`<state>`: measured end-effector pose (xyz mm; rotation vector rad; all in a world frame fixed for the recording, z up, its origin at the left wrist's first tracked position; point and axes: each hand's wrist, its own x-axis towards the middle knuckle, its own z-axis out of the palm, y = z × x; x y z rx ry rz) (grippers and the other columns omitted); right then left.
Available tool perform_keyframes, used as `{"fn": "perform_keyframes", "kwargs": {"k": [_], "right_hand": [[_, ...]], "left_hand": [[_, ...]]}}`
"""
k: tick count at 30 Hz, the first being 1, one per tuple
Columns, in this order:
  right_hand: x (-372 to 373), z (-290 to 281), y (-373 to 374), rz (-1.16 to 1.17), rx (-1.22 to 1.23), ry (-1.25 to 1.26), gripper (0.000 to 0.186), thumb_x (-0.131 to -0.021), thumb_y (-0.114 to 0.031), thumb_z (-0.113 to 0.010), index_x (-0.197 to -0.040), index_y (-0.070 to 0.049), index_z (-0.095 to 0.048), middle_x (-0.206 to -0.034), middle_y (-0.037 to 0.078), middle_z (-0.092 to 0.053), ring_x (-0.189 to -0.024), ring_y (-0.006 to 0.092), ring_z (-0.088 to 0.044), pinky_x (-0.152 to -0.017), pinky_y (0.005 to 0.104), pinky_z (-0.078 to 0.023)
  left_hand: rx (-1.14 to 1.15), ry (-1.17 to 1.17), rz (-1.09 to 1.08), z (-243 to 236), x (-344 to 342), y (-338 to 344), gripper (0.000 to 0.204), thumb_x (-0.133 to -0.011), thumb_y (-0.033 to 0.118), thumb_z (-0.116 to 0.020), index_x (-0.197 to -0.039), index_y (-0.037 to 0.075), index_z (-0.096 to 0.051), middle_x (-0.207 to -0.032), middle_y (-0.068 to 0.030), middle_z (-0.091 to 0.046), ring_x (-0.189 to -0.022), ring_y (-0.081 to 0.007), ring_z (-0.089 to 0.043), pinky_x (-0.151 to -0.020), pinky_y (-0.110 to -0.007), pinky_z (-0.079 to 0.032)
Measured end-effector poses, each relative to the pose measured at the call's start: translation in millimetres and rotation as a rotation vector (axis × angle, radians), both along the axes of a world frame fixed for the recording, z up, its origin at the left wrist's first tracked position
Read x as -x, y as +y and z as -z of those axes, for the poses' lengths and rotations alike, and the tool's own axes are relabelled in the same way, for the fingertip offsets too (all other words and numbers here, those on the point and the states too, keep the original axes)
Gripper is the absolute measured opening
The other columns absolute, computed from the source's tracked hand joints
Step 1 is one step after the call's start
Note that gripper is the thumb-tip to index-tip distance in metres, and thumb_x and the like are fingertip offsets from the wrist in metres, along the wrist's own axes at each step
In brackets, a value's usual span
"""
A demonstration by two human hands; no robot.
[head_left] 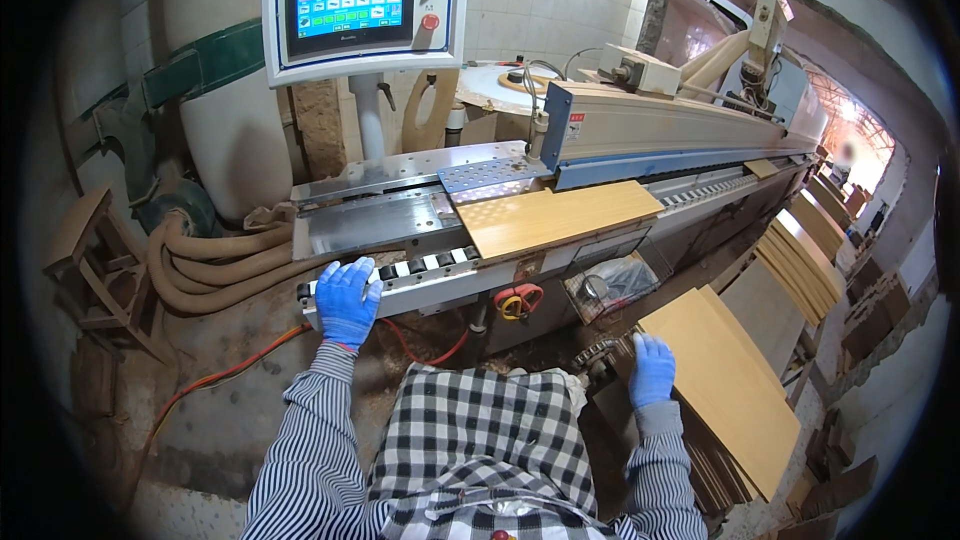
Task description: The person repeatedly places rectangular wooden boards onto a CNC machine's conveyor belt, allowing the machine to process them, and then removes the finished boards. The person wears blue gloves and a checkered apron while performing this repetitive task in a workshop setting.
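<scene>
My left hand (346, 302), in a blue glove, lies over the near left end of the roller rail (415, 285), its fingers stretched across the top. My right hand (653, 370), gloved in blue too, is at the left corner of a light wood-coloured panel (725, 380) on top of a stack. Its fingers are bent together at the panel's edge; the fingertips are partly hidden. Another wood-coloured panel (560, 217) lies flat on the machine bed and rollers, alongside the long beige and blue machine beam (680, 130). Neither hand touches that panel.
A control screen (350, 2) with green and red buttons stands behind the bed. Thick hoses (190, 265) and a wooden stool (95, 270) are at left. A red cable hangs under the rail near red-handled scissors (517, 302). More panel stacks (800, 250) stand at right.
</scene>
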<state>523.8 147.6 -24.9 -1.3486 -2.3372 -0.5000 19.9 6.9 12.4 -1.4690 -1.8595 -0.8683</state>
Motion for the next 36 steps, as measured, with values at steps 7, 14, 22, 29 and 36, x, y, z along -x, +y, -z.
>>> {"fn": "perform_keyframes", "kwargs": {"k": [7,14,22,29,36], "right_hand": [[-3,-18,-111,-0.190,0.048,0.351,0.027,-0.085,-0.016,-0.060,-0.108,-0.003,-0.063,-0.109,0.015,-0.063,-0.105,0.0344,-0.058,-0.098,0.0456,-0.043],[-66,7,-117,0.475,0.340,2.325,0.043,-0.091,-0.052,-0.056,-0.078,-0.012,-0.054,-0.065,0.000,-0.053,-0.058,0.0118,-0.047,-0.057,0.0254,-0.043],[-90,39,-128,-0.058,0.814,2.250,0.037,-0.093,-0.043,-0.057,-0.074,-0.012,-0.047,-0.067,-0.004,-0.039,-0.055,0.0092,-0.037,-0.056,0.0261,-0.037],[-81,27,-180,0.224,0.547,2.486,0.045,-0.084,-0.056,-0.064,-0.101,-0.015,-0.063,-0.084,0.001,-0.068,-0.058,0.0163,-0.057,-0.058,0.0312,-0.050],[-123,43,-185,0.098,0.563,2.400,0.020,-0.091,-0.027,-0.063,-0.105,-0.014,-0.061,-0.085,0.002,-0.069,-0.055,0.0152,-0.058,-0.057,0.0321,-0.053]], "left_hand": [[-0.023,-0.003,0.005,2,0,1,0.035,-0.082,0.026,-0.066,-0.113,0.009,-0.065,-0.113,-0.0072,-0.065,-0.106,-0.0226,-0.059,-0.104,-0.042,-0.037],[-0.030,0.000,-0.022,5,2,-4,0.033,-0.084,0.027,-0.064,-0.112,0.009,-0.065,-0.113,-0.0068,-0.065,-0.105,-0.0227,-0.059,-0.104,-0.043,-0.037],[-0.027,-0.035,-0.006,1,-2,3,0.031,-0.085,0.028,-0.063,-0.109,0.009,-0.066,-0.111,-0.0073,-0.066,-0.104,-0.0228,-0.059,-0.103,-0.043,-0.037],[-0.032,-0.017,-0.012,1,0,1,0.031,-0.084,0.027,-0.064,-0.109,0.009,-0.066,-0.111,-0.0072,-0.066,-0.104,-0.0233,-0.060,-0.102,-0.042,-0.038],[0.052,-0.061,0.037,-2,0,-3,0.041,-0.085,0.030,-0.064,-0.119,0.008,-0.062,-0.120,-0.0096,-0.063,-0.111,-0.0246,-0.056,-0.109,-0.044,-0.032]]}}
